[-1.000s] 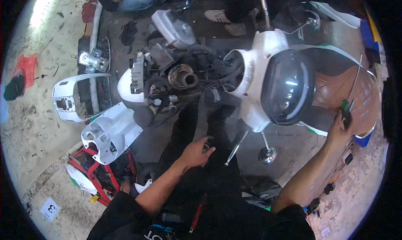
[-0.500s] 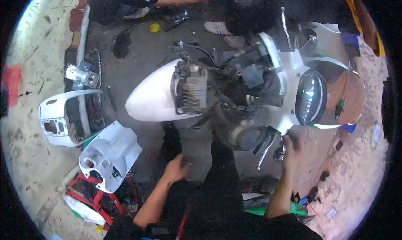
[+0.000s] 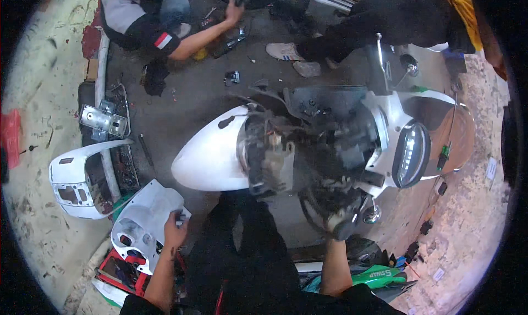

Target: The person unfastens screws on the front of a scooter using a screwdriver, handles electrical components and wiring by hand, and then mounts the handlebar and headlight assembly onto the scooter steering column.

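A partly stripped scooter lies across my view, with a white body panel [image 3: 212, 153] at its left and exposed dark wiring and parts in the middle. My right hand [image 3: 337, 238] is at the near side of its front, wrapped on the dark handlebar grip [image 3: 345, 226], which hides part of the fingers. The lever and a round mirror [image 3: 373, 211] are just right of it. My left hand [image 3: 176, 231] has its fingers apart over the right edge of a loose white scooter cover [image 3: 146, 216]. Whether it touches the cover is unclear.
Another white frame-like panel [image 3: 69, 186] and a metal bracket [image 3: 103, 120] lie at left. A red stand [image 3: 121, 276] is under the loose cover. Green fairing [image 3: 377, 276] lies near my right arm. Two people [image 3: 179, 48] are across from me. A screwdriver [image 3: 443, 156] rests on the front panel.
My left hand has moved left to the loose cover. My right hand has moved left and down onto the handlebar grip. The scooter's middle has shifted, and the seated co-worker's arm has moved.
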Tool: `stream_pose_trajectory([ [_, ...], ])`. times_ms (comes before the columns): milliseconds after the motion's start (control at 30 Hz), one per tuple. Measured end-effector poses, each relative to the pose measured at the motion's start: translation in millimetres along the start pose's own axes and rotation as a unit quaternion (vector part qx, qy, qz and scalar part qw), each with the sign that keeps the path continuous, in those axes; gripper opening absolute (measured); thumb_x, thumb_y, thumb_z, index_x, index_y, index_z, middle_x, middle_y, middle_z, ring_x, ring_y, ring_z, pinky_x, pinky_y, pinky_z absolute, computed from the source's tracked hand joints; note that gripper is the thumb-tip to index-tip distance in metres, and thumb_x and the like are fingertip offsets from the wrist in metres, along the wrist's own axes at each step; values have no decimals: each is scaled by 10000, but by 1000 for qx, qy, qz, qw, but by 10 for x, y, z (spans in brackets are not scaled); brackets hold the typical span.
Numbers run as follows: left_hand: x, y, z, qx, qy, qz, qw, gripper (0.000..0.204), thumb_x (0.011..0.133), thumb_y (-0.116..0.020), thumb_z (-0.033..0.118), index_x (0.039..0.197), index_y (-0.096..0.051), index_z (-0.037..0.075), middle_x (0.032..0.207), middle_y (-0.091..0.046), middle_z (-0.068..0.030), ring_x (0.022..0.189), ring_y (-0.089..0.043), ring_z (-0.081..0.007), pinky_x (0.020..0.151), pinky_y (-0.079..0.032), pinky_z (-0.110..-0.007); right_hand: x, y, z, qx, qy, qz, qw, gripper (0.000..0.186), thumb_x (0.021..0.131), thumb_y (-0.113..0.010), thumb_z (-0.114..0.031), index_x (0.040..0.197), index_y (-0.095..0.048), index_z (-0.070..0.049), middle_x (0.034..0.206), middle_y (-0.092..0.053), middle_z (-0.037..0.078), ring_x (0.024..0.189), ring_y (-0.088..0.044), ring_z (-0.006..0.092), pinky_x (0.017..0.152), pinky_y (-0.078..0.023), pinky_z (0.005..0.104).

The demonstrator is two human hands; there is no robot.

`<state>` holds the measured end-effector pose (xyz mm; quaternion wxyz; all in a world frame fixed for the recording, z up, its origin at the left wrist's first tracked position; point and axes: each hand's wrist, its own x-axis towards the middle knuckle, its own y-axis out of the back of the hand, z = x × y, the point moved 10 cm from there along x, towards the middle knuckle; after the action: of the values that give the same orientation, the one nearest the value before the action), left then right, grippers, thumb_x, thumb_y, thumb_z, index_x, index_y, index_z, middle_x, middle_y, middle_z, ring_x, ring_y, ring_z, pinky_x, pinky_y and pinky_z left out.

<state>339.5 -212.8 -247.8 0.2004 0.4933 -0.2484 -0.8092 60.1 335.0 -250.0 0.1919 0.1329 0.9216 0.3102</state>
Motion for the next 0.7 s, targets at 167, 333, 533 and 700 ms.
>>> stream_pose_trajectory([
  [167, 695, 173, 1532, -118, -142, 230, 955, 271, 852, -629, 138, 1076, -558, 5, 915, -604, -130, 856, -578, -227, 797, -461, -339, 106, -69, 305, -177, 48, -37, 982, 322, 883, -571, -214, 1140, -520, -28, 1148, -531, 185, 1052, -485, 319, 932, -375, 440],
  [333, 1099, 0, 1931, -89, -91, 335, 933, 175, 855, -621, 156, 947, -601, 8, 724, -552, -85, 670, -516, -200, 665, -438, -323, 1116, -1317, 157, -271, 215, -63, 936, 371, 893, -569, -246, 1188, -516, -27, 1205, -511, 218, 1122, -462, 365, 978, -344, 478],
  [533, 1115, -193, 1848, -50, -73, 374, 923, 126, 827, -605, 140, 890, -612, 31, 709, -595, -120, 634, -563, -260, 603, -442, -376, 2384, -2738, -560, -333, 352, 49, 873, 431, 905, -566, -284, 1246, -512, -26, 1273, -488, 258, 1206, -435, 420, 1034, -307, 523],
  [700, 1064, 16, 1925, -60, -122, 382, 914, 111, 818, -569, 98, 883, -612, 19, 725, -616, -115, 634, -573, -225, 600, -443, -350, 2582, -3211, -454, -362, 202, -101, 905, 519, 924, -499, -369, 1347, -451, -72, 1377, -390, 254, 1289, -307, 480, 1079, -225, 583],
])
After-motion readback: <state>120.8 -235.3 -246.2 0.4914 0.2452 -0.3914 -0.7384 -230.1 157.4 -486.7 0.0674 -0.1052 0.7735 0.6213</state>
